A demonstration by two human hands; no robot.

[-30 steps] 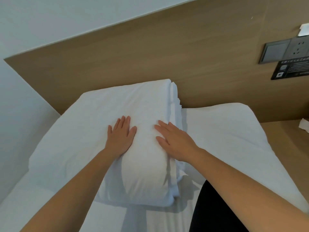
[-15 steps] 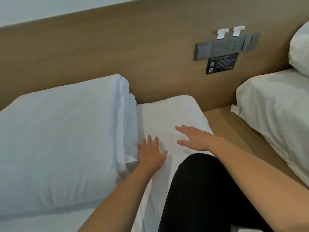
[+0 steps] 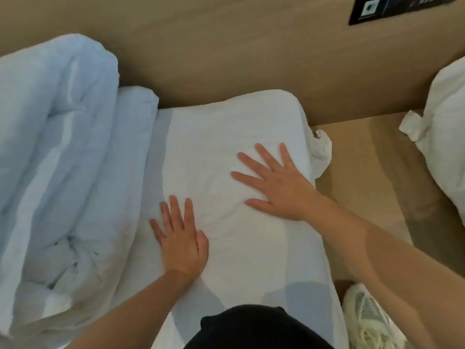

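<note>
- Black cloth (image 3: 256,326), nearest the camera at bottom centre; likely a knee set on the bed edge for leaning in over the work.
- White mesh shoe (image 3: 370,318), just right of it, down on the wooden ledge (image 3: 364,177) beside the bed.
- Left hand (image 3: 182,238): palm down, fingers straight and close together, gripping nothing; pressed flat on the white sheet (image 3: 226,137), just beside the duvet's edge.
- Right hand (image 3: 279,182): palm down, fingers splayed wide, gripping nothing; pressed on the same sheet, farther up and toward the bed's right edge, apart from the left hand. Probably spread so as to flatten more cloth in one sweep.
- White sheet: laid over the head end of the bed, from the black cloth up to the headboard; faint creases between and around the hands. Step in hand, by judgement: smoothing.
- Sheet corner (image 3: 322,152): bunched tail hanging off the far right corner, knotted by the look of it, probably for tautness.
- Containers: none as such; sheet serving as cover, mattress inside, hidden.
- Folded duvet (image 3: 57,147): thick white roll with a bluish cast, on the bed's left; presumably pushed aside to bare the sheet.
- Headboard (image 3: 226,46): wood panel behind the bed; black label (image 3: 392,6) at top edge, print unreadable.
- Second bed (image 3: 448,137): white bedding at right edge, across the ledge.
</note>
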